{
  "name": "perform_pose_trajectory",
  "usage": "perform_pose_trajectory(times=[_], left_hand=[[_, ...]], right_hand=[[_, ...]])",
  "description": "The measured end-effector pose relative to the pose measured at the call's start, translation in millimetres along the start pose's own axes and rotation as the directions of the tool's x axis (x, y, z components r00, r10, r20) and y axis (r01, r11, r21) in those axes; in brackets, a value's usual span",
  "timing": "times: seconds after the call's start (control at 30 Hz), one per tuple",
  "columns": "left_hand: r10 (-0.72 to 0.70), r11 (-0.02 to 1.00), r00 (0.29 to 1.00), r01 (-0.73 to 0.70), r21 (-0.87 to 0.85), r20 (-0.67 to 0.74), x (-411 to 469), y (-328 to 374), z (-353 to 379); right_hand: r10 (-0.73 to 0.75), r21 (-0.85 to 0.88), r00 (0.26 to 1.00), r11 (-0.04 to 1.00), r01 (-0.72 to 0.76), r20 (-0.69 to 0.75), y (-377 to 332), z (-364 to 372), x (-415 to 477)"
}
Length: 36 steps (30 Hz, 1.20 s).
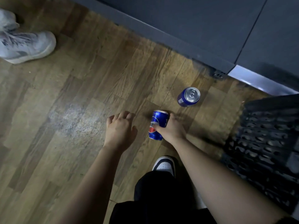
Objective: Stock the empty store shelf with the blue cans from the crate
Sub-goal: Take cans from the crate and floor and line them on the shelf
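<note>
Head view: the right hand (pixel 171 130) wraps its fingers round 1 tilted blue can (pixel 157 125) near the floor (pixel 72 102), probably to carry it. The left hand (pixel 119 128) has its fingers spread and holds nothing. The 2nd can (pixel 188 97) stands beyond the right fingers, and the crate (pixel 265 143) lies to their right.

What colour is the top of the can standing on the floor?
Silver, on a blue can; the head view looks right down on it.

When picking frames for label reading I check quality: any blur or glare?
Head view: dim light; glare on the lid of the upright Pepsi can, a pale sheen on the wood floor; the held Pepsi can in the right hand looks smeared.
</note>
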<state>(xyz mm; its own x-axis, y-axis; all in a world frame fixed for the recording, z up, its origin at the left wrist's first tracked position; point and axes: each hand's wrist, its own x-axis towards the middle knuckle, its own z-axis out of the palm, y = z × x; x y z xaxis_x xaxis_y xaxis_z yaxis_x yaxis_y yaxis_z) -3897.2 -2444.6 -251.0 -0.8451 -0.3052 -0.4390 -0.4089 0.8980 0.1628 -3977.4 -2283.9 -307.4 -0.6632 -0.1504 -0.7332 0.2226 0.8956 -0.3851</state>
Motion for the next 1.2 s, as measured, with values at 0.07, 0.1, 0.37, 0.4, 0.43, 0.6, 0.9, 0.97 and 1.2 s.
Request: perform_pose_trajectory(times=[0.07, 0.1, 0.37, 0.4, 0.43, 0.6, 0.9, 0.97, 1.2], left_hand=[[-0.008, 1.000, 1.000, 0.008, -0.008, -0.003, 2, -2, 8], [-0.010, 1.000, 1.000, 0.010, -0.014, -0.004, 4, -3, 12], [-0.034, 0.996, 0.999, 0.035, -0.082, 0.007, 4, -7, 19], [-0.044, 0.995, 0.999, 0.045, -0.084, 0.008, 2, -9, 15], [-0.052, 0.995, 0.999, 0.053, -0.086, 0.006, -2, -10, 10], [-0.064, 0.996, 0.998, 0.064, -0.056, 0.014, -36, 0, -40], [0.073, 0.996, 0.997, -0.072, -0.050, 0.010, -106, 87, -203], [0.116, 0.992, 0.993, -0.116, -0.045, -0.001, -118, 110, -243], [0.263, 0.964, 0.964, -0.264, -0.014, -0.042, -154, 181, -370]], right_hand=[[-0.003, 0.009, 1.000, 1.000, 0.003, -0.006, -1, 7, 6], [-0.006, 0.030, 1.000, 1.000, 0.006, -0.010, -1, 10, 9], [0.077, 0.142, 0.997, 0.987, -0.077, 0.011, -4, 26, 17], [0.083, 0.133, 0.997, 0.988, -0.082, -0.001, -5, 25, 15], [0.088, 0.133, 0.996, 0.987, -0.086, -0.009, -4, 23, 12], [0.084, 0.218, 0.995, 0.973, -0.072, -0.047, -4, -16, -32], [0.146, 0.249, 0.983, 0.962, -0.113, -0.114, -34, -161, -170], [0.145, 0.274, 0.981, 0.956, -0.106, -0.126, -42, -198, -202], [0.183, 0.277, 0.962, 0.953, -0.123, -0.201, -58, -322, -312]])
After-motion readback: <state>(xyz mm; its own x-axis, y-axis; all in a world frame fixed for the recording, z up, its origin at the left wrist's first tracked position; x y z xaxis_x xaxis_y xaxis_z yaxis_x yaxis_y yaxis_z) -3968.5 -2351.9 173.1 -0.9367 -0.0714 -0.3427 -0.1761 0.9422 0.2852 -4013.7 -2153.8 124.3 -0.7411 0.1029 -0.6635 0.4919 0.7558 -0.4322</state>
